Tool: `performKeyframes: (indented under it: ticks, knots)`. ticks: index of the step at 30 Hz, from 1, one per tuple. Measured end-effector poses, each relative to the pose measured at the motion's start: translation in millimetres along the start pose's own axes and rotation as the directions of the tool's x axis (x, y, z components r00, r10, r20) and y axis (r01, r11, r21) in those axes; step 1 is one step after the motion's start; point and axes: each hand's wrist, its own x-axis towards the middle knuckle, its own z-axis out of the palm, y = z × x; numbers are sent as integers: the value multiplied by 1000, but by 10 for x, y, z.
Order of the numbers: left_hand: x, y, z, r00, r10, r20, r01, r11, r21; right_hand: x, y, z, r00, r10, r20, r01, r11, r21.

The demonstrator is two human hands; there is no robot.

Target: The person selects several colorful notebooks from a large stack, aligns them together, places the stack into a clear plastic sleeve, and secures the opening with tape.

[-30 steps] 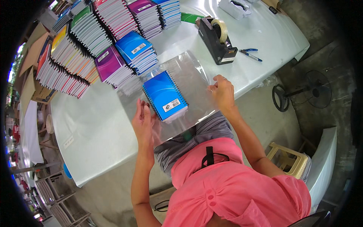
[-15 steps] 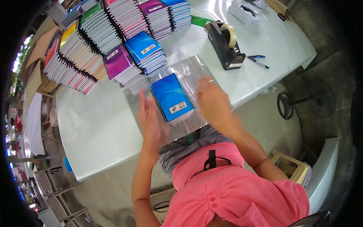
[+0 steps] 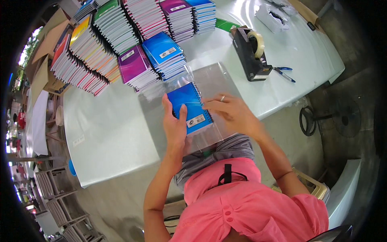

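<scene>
A: In the left grip (image 3: 175, 128), what?
B: A blue notebook (image 3: 187, 100), clasped at its left edge, thumb laid on the cover.
A: And at the right grip (image 3: 233, 113)?
B: Fingers loosely bent and slightly spread, tips at the notebook's coiled right edge. Touching or pinching anything? Impossible to tell.
A: Beneath the notebook?
B: A clear plastic sheet (image 3: 229, 85), spread on the worktop (image 3: 113, 133) by its near edge. Lifted off it or resting on it? Hard to tell.
A: Farther out?
B: Just beyond the sheet, a purple-topped stack (image 3: 132, 67) beside a blue-topped stack (image 3: 163, 50); behind these, more rows of coil-bound notebooks (image 3: 117, 34). To the upper right, a black tape dispenser (image 3: 249, 56) with a roll of tape (image 3: 259, 43); just beside it, slim blue tools (image 3: 287, 76).
A: Off the worktop?
B: To the right, a dark fan (image 3: 346, 119).
</scene>
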Motion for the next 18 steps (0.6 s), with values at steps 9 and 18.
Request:
performKeyframes:
  ticks: [9,18]
  knots:
    - [-26,-19,-1,997,72,-23,-68,986,150,-32,57,338,949,-307,72,314,940,-136]
    - [-757,53,-1185,930,-71,362,-333,261,906,-37,-40,291,957,-282,73,291,927,-235]
